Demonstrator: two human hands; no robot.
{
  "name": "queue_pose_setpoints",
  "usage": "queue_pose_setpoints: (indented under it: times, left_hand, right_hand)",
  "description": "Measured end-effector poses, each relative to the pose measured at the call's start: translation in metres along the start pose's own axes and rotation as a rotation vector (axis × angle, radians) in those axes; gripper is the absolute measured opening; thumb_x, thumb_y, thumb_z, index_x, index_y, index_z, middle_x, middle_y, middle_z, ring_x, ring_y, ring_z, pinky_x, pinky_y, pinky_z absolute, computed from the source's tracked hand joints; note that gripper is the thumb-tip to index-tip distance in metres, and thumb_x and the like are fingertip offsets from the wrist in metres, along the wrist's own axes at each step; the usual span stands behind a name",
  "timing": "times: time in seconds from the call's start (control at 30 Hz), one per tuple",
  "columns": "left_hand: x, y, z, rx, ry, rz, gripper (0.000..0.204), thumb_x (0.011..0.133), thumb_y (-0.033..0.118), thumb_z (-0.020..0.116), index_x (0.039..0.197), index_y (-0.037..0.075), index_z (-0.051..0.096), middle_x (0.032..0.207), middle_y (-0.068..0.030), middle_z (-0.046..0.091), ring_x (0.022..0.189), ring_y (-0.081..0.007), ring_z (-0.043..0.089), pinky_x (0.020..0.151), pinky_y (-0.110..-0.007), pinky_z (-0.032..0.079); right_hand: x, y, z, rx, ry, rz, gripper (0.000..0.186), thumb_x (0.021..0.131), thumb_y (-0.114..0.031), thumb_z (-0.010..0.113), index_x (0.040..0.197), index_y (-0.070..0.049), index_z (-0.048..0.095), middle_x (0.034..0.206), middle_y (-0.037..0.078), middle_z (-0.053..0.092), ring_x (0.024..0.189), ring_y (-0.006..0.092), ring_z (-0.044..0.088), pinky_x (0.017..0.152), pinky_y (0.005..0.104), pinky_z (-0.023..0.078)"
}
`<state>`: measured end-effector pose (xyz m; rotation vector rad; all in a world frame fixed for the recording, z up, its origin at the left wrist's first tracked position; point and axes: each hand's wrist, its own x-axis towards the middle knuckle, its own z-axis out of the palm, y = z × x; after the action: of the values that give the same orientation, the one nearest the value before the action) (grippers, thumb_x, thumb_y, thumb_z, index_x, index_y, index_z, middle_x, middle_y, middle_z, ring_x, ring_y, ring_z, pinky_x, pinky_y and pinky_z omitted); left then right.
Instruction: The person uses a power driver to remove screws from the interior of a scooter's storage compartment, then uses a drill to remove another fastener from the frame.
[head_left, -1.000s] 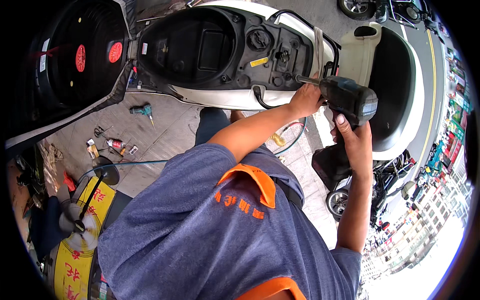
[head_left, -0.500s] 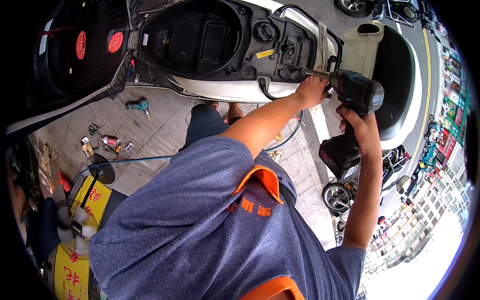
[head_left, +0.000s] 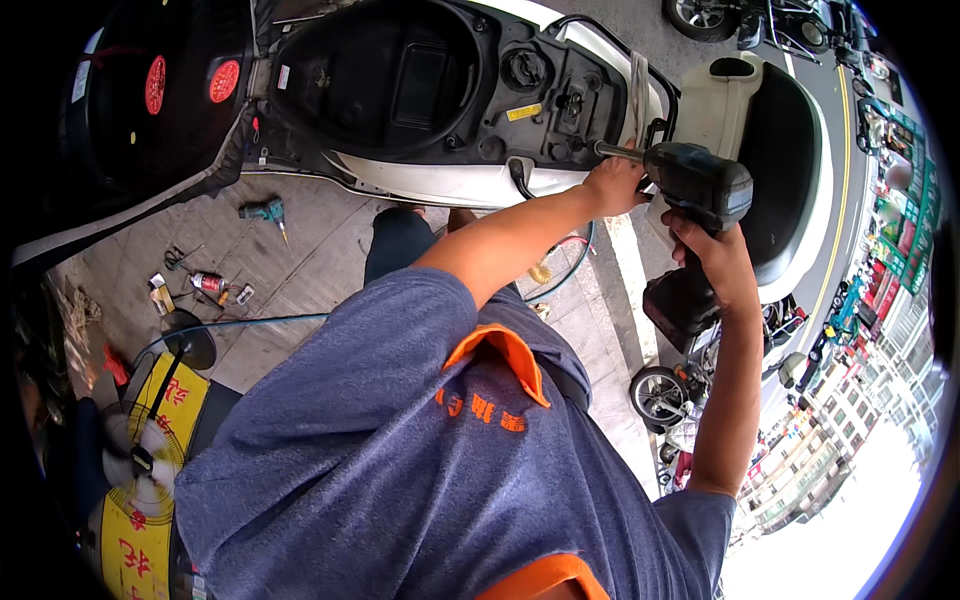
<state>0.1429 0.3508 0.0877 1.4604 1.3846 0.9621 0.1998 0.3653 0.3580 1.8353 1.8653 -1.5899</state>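
Note:
My right hand (head_left: 705, 245) is wrapped around the grip of a dark cordless impact driver (head_left: 700, 185), held level, with its battery pack hanging below. A long metal socket shaft (head_left: 618, 151) runs left from its nose to the rear deck of a white scooter (head_left: 430, 178). My left hand (head_left: 610, 187) lies beside the shaft, curled over the black grab rail (head_left: 520, 180) at the scooter's near side. One finger reaches up by the shaft; the other fingertips are partly hidden. What the shaft's tip meets is too small to make out.
The raised seat (head_left: 150, 110) stands at far left, beside the open storage bucket (head_left: 370, 80). A white top box (head_left: 790, 180) sits at the scooter's rear. On the pavement lie a teal drill (head_left: 265, 211), a spray can (head_left: 208, 282) and a blue hose (head_left: 270, 319). A fan (head_left: 142, 460) stands lower left.
The whole scene has shifted slightly left in view. Both hands and the driver keep nearly the same place against the scooter.

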Motion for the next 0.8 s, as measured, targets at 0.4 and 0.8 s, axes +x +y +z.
queue_pose_setpoints:
  times: [0.4, 0.8]
  left_hand:
    - [-0.014, 0.014, -0.063, -0.151, 0.358, 0.028, 0.028, 0.083, 0.011, 0.071, 0.111, 0.009, 0.068, 0.095, -0.0135, 0.071, 0.092, -0.0364, 0.069, 0.079, -0.048, 0.052]
    - [0.071, 0.049, -0.096, -0.272, 0.686, 0.071, 0.021, 0.079, 0.003, 0.067, 0.096, 0.013, 0.073, 0.086, -0.0065, 0.072, 0.093, -0.0314, 0.066, 0.087, -0.048, 0.045]
  right_hand:
    - [-0.005, 0.011, -0.002, 0.051, -0.028, -0.024, 0.033, 0.094, -0.013, 0.072, 0.123, 0.001, 0.065, 0.101, 0.005, 0.071, 0.072, 0.0114, 0.06, 0.063, 0.0275, 0.049]
    - [0.0, -0.045, -0.014, 0.164, 0.13, -0.198, 0.041, 0.099, -0.025, 0.063, 0.125, 0.007, 0.064, 0.118, 0.013, 0.072, 0.075, 0.013, 0.061, 0.067, 0.0286, 0.049]
